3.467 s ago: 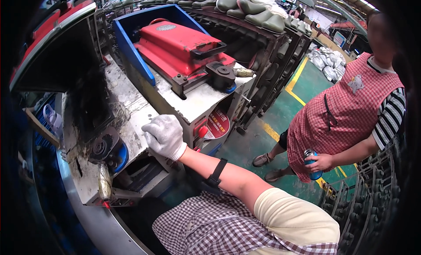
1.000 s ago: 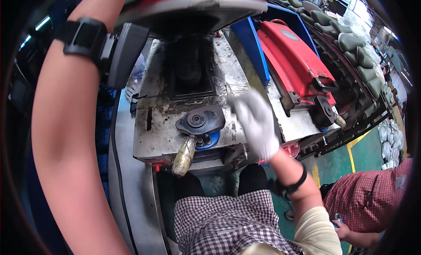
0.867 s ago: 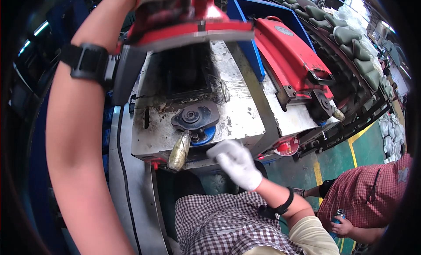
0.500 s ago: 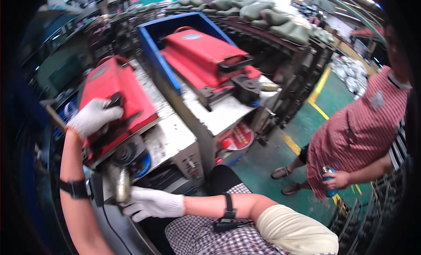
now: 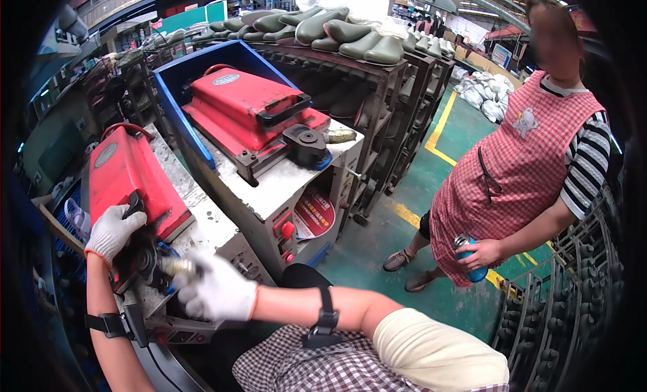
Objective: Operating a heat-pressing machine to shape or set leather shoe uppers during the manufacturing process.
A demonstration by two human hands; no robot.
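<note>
My left hand (image 5: pixel 116 231), in a white knit glove, is closed around the black handle (image 5: pixel 135 204) at the front of a red press cover (image 5: pixel 131 168). The cover lies low over the left machine. At its front a black cam clamp (image 5: pixel 149 262) carries a stubby, brass-coloured lever handle (image 5: pixel 176 266), which points right. My gloved right hand (image 5: pixel 217 287) is at the lever's outer end. Motion blurs it, but its fingers look curled around that end.
A second red press cover (image 5: pixel 246 105) sits in a blue-sided frame (image 5: pixel 176 119) on the neighbouring machine. Behind stands a rack of green boots (image 5: pixel 323 24). To the right a person in a red checked apron (image 5: pixel 492 169) holds a blue bottle (image 5: pixel 472 257). Dark racks (image 5: pixel 559 318) line the lower right.
The lever handle has swung from pointing toward me to pointing right, with my right hand at it. My left hand stays on the cover's handle. The head view has shifted right.
</note>
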